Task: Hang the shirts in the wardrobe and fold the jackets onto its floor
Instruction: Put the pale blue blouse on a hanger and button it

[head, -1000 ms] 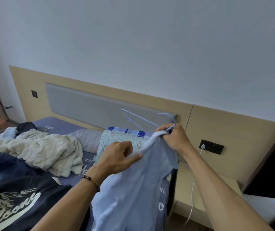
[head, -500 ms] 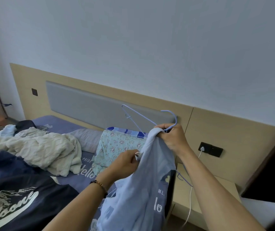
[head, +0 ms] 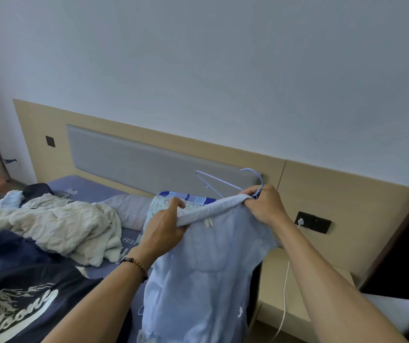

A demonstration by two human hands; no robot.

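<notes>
Head view: readable writing first. A dark navy garment (head: 22, 293) at lower left carries large cream script, cut off by the frame edge, so the word cannot be read whole. The blue bedsheet (head: 84, 189) shows "Smile" near the headboard and "PRIDE" beside the left wrist. A small white label (head: 208, 222) hangs inside the neck of the light blue shirt (head: 198, 280); its print is too small to read.

Counted: one light blue shirt, one pale blue wire hanger (head: 225, 183), two hands. The left hand (head: 166, 229) grips the shirt's neckband, fingers curled round the fabric, a beaded bracelet (head: 135, 263) on the wrist. The right hand (head: 264, 206) clamps the other end of the neckband together with the hanger below its hook. The shirt hangs between both hands, above the bed's edge and beside a wooden nightstand (head: 295, 300); its hem runs out of the frame.

One cream knitted garment (head: 57, 224) lies crumpled on the bed, touching the navy one. One floral pillow (head: 163, 206) sits partly hidden behind the shirt. A white cable (head: 285, 293) runs from a dark wall socket (head: 313, 221) down across the nightstand.
</notes>
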